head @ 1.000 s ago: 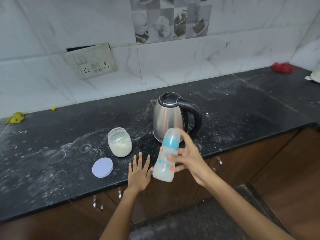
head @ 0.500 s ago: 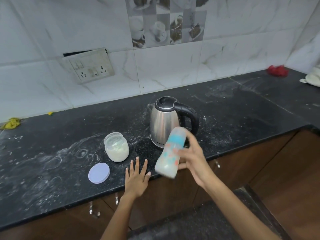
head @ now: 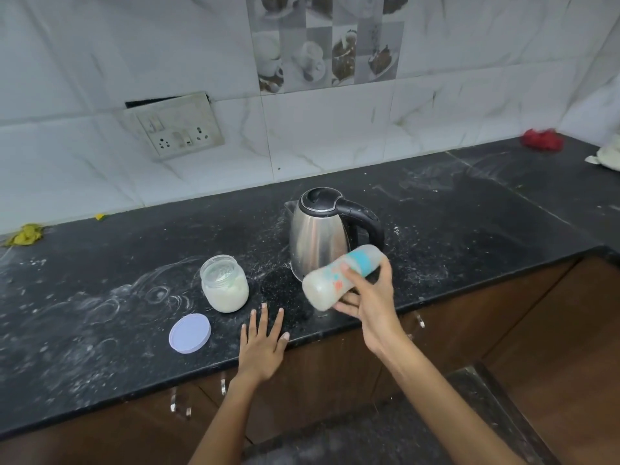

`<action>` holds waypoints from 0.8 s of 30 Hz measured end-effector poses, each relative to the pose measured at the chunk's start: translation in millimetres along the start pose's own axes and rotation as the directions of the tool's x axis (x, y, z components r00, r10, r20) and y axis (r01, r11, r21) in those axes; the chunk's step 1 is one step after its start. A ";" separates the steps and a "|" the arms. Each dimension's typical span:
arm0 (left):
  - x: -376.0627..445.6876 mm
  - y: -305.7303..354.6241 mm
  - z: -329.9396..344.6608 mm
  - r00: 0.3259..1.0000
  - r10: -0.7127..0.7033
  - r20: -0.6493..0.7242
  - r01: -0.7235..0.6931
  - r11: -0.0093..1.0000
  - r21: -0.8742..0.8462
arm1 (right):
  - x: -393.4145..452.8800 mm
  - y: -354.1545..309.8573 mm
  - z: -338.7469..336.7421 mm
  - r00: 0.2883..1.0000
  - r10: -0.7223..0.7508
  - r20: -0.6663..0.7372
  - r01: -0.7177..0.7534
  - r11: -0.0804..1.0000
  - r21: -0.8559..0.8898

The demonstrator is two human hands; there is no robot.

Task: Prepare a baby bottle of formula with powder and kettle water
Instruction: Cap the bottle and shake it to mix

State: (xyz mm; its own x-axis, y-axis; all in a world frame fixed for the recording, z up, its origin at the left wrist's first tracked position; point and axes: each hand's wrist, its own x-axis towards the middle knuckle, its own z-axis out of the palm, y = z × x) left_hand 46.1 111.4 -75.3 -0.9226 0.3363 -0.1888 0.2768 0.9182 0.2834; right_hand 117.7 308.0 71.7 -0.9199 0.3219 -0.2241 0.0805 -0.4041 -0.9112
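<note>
Since a second ago the baby bottle [head: 339,276] has swung from nearly upright to strongly tilted, close to lying on its side, with its capped blue top pointing up and to the right and its base down to the left. The right hand [head: 370,298] has stayed wrapped around it, fingers [head: 347,275] curled over the middle of the bottle and thumb behind, so the grip is closed on the bottle in the air just above the front edge of the counter [head: 100,330]. White milky liquid fills the lower part of the bottle.

The left hand [head: 263,344] has hardly shifted: it lies flat, palm down, on the counter edge with its fingers spread apart and holding nothing.

Behind the bottle stands the steel kettle [head: 318,236], lid shut, its black handle turned to the right; the bottle's top overlaps the kettle's lower right side in this view, though whether they touch cannot be told. To the left of the kettle the open glass jar [head: 224,283] of white powder stands upright, about half full. Its pale lilac lid [head: 190,333] lies flat on the counter, in front of the jar and slightly left, near the left hand but apart from it.

The dark counter is dusted with white powder smears and rings. A yellow scrap [head: 25,234] lies at the far left by the wall, and a red cloth [head: 540,139] sits at the far right corner. A switch plate [head: 174,127] is set in the tiled wall.
</note>
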 end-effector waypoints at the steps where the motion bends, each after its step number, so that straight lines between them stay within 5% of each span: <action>1: 0.3 -0.4 0.5 1.000 -0.002 0.005 0.002 1.000 0.008 | -3.4 2.8 1.4 0.997 0.015 0.075 -0.009 0.997 -0.083; 5: 1.9 -2.5 2.5 1.000 0.008 0.014 -0.009 0.998 0.064 | -17.6 1.2 -4.2 0.913 0.091 0.398 0.034 0.954 -0.297; 9: -0.8 0.6 0.4 1.000 -0.001 0.003 0.001 1.000 0.015 | 2.1 -11.1 -0.4 0.996 -0.067 0.061 0.067 0.998 -0.001; 11: -1.2 1.1 -0.5 1.000 0.003 0.004 -0.003 1.000 0.014 | 3.6 -8.3 3.9 0.998 -0.051 0.020 0.052 0.998 -0.042; 16: 1.3 -2.3 2.4 1.000 0.027 0.004 -0.027 0.999 0.042 | -18.9 1.0 -3.5 0.915 0.104 0.389 0.043 0.935 -0.352; 18: 0.5 -1.9 2.0 1.000 0.019 0.000 -0.019 1.000 0.016 | -12.3 -4.6 -4.1 0.958 -0.021 0.287 0.087 0.972 -0.220; 21: -1.2 -0.4 0.8 1.000 0.013 -0.013 -0.013 1.000 -0.010 | 6.4 -10.7 3.7 0.995 -0.069 -0.071 0.073 0.996 0.050; 23: -0.5 -0.9 1.6 1.000 0.012 -0.010 -0.012 1.000 -0.014 | 7.0 -5.4 8.0 0.993 -0.068 -0.097 0.069 0.998 0.010; 24: -0.1 -1.4 1.7 1.000 0.011 -0.006 -0.011 1.000 -0.006 | 3.1 1.8 8.6 0.998 -0.060 -0.001 0.060 0.994 -0.089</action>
State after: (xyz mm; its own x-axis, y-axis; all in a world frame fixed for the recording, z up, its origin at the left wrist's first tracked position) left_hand 46.3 110.4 -77.3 -0.9214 0.3446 -0.1797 0.2849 0.9133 0.2911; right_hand 111.8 300.9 72.3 -0.9225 0.3470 -0.1691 0.0592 -0.3058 -0.9502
